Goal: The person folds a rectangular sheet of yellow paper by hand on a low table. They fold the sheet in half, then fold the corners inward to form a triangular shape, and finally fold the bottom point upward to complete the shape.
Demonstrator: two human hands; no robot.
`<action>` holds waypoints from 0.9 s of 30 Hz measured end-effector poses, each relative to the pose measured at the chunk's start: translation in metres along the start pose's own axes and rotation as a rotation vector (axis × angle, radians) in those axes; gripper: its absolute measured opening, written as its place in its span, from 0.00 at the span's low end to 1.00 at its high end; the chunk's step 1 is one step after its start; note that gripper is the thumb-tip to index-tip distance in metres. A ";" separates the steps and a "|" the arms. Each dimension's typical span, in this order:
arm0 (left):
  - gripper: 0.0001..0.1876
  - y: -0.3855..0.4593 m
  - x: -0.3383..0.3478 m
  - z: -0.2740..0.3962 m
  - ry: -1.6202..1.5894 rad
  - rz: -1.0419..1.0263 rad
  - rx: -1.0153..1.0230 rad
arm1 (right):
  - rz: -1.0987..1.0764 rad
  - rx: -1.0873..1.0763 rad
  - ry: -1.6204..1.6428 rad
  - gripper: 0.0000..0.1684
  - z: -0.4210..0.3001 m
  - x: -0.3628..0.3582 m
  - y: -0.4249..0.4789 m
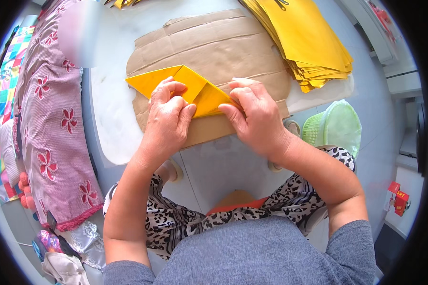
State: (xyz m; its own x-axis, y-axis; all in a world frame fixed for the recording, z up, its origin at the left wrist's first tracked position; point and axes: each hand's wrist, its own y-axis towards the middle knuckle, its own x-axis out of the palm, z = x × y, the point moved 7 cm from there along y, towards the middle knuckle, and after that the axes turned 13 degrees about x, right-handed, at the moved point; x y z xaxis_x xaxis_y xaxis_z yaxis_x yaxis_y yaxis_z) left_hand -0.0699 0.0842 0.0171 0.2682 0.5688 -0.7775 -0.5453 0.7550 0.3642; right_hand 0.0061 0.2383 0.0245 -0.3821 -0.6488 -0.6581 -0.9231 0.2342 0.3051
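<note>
A folded sheet of golden-yellow paper (194, 83) lies over a flattened piece of brown cardboard (214, 50) on a white table (110, 135). My left hand (169, 110) pinches the paper near its middle, thumb and forefinger close together at the lower edge. At the paper's right corner, my right hand (255, 110) grips it between thumb and curled fingers. The paper has a pointed left end and a diagonal fold; its right tip is hidden by my right hand.
A thick stack of yellow paper sheets (306, 39) lies at the table's right, with a dark metal object on top. Below it on the floor stands a green plastic basket (314, 126) with a liner. A pink flowered cover (53, 117) drapes the furniture at left.
</note>
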 end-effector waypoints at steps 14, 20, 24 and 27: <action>0.06 0.005 0.003 0.007 0.085 -0.022 0.000 | -0.177 -0.352 -0.291 0.33 -0.036 0.035 -0.051; 0.05 0.007 0.003 0.009 0.143 -0.026 -0.003 | -0.183 -0.341 -0.334 0.33 -0.033 0.039 -0.050; 0.04 0.009 0.003 0.010 0.167 -0.033 0.006 | -0.178 -0.327 -0.315 0.32 -0.032 0.040 -0.049; 0.04 0.009 0.003 0.011 0.190 -0.031 0.007 | -0.157 -0.307 -0.276 0.28 -0.033 0.039 -0.048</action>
State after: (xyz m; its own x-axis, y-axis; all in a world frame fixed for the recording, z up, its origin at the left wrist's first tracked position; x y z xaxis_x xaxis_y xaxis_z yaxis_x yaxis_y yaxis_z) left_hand -0.0652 0.0959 0.0232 0.1294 0.4735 -0.8712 -0.5331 0.7741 0.3415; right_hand 0.0372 0.1778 0.0065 -0.2746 -0.4318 -0.8591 -0.9308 -0.1049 0.3502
